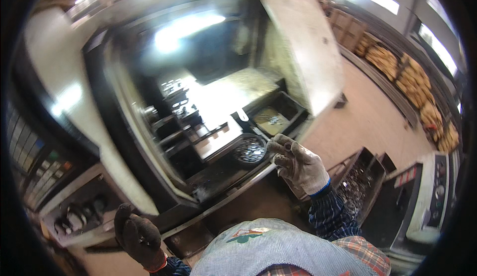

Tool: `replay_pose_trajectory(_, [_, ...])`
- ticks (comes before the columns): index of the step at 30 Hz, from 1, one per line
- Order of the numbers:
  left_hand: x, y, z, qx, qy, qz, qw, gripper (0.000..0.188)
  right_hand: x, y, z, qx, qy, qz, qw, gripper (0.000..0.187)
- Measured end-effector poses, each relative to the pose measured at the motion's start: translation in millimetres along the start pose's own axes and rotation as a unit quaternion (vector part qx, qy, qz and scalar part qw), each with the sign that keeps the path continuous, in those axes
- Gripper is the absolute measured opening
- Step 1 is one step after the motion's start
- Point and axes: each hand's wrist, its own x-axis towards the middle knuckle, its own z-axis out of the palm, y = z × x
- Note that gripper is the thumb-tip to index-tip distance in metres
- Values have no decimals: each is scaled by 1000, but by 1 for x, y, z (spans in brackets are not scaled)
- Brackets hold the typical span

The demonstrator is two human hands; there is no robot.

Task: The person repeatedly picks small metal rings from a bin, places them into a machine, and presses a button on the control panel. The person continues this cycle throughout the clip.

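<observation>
My right hand (300, 167), in a soiled white glove, is raised at the front right corner of the open machine. Between its fingertips is a small metal ring (287, 147). A round dark bowl (240, 159) of shiny small metal parts (250, 148) sits on the machine's ledge just left of this hand. Behind the bowl stands a black rectangular tray (300, 115) with a few small parts inside. My left hand (138, 235), in a dark, dirty glove, is low at the left near the control panel, its fingers curled. A tiny bright spot shows at them; what they hold is unclear.
Inside the lathe-like machine are metal tool blocks (174, 127) under bright light. A control panel (77, 216) with knobs is at the lower left. To the right stand a bin (365, 158) of metal scrap and another panelled unit (427, 196). Yellow sacks (412, 77) line the far right.
</observation>
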Motion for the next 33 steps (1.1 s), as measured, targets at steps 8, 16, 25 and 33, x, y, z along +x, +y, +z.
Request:
replay_pose_trajectory(8, [0,18,-54,27,262,-25,964,42,95,78,45,-259,47,32,964,32])
replay_pose_trajectory(16, [11,0,-77,-41,205,24,978,45,190,133,24,-274,-52,187,942,29])
replay_pose_trajectory(25, [22,8,-49,173,262,-84,946,41,305,179,3,-43,-119,229,965,38])
replay_pose_trajectory(33, [22,10,-34,326,245,32,912,31,384,229,32,-297,-37,55,953,43])
